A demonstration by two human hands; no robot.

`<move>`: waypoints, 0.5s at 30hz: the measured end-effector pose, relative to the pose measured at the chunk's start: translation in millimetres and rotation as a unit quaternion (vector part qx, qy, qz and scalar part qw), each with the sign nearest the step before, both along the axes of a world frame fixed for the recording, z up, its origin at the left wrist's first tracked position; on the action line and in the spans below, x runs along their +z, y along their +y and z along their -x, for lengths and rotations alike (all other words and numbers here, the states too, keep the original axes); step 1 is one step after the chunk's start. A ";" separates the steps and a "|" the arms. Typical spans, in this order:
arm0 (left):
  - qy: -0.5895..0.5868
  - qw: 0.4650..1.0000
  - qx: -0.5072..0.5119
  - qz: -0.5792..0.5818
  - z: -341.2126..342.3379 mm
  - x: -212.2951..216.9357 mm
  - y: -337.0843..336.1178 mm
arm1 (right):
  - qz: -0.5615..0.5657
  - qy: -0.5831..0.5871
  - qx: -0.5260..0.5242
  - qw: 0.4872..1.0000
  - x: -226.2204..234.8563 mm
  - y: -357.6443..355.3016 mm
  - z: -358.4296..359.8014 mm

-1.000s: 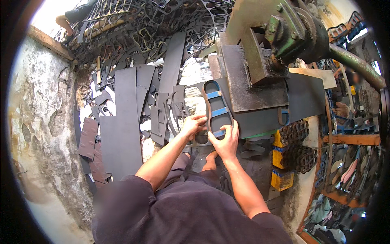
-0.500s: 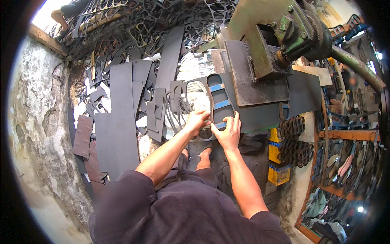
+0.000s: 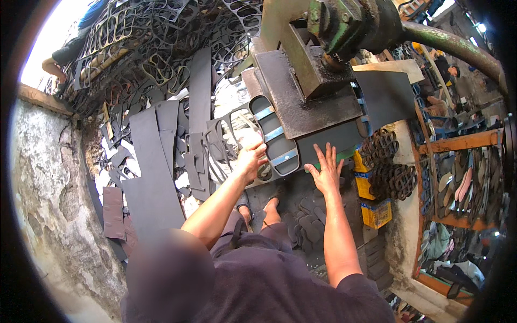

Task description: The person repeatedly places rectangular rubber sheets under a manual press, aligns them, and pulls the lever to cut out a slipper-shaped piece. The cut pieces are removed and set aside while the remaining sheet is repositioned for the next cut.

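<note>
A sole-shaped cutting die [image 3: 276,146] with blue crossbars lies on a black sheet [image 3: 325,141], close against the left edge of the press plate [image 3: 318,116]. My left hand [image 3: 251,163] is at the die's left side with its fingers curled in. Whether they grip the die's rim or the sheet's cut-out edge is hidden. My right hand [image 3: 327,171] lies on the sheet's near edge, right of the die, fingers spread and holding nothing. Left of the die, the sheet has sole-shaped holes with thin strips [image 3: 215,153] between them. Part of a second blue-barred die [image 3: 366,125] shows beyond the plate's right edge.
A green press arm [image 3: 350,27] rises over the plate. Long black sheets [image 3: 153,177] and offcuts lie at left, beside a stained wall [image 3: 48,199]. Yellow boxes [image 3: 375,213] and stacked dark sole-shaped pieces [image 3: 388,177] stand at right. Another person's arm [image 3: 53,69] shows far left.
My right hand has let go of the die and moved right onto the sheet, fingers spreading. The die now sits nearer the press plate. My left hand stays beside it; the whole view has shifted.
</note>
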State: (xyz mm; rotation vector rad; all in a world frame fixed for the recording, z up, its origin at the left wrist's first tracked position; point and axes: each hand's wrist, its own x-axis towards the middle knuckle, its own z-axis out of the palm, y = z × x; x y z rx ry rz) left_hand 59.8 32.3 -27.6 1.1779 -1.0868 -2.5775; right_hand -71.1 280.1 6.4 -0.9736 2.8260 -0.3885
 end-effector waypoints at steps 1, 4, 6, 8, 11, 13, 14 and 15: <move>0.003 1.000 -0.007 -0.003 -3.6 0.7 -2.4 | -0.001 -0.001 -0.004 1.000 -2.5 2.0 1.0; -0.012 0.999 -0.034 0.016 -5.7 5.5 -2.6 | -0.006 -0.011 -0.004 1.000 -9.4 1.9 -0.6; -0.031 0.998 -0.027 0.036 -6.8 6.0 -3.1 | -0.002 -0.003 -0.009 1.000 -8.5 2.8 -2.9; -0.007 0.999 -0.024 0.027 -13.0 9.5 -5.2 | 0.070 0.001 -0.024 0.997 -8.4 6.0 0.9; -0.008 1.000 -0.009 0.021 -21.9 6.2 -8.9 | 0.259 0.012 -0.257 0.931 -38.4 40.6 64.1; -0.006 1.000 -0.013 0.020 -20.2 12.7 -8.8 | 0.331 -0.052 -0.419 0.844 -47.6 62.3 122.7; 0.015 0.999 -0.023 0.020 -20.8 11.0 -9.2 | 0.374 -0.122 -0.487 0.780 -44.0 68.1 155.0; 0.005 0.999 -0.034 0.027 -19.3 15.4 -7.2 | 0.426 -0.157 -0.503 0.736 -52.2 87.7 186.4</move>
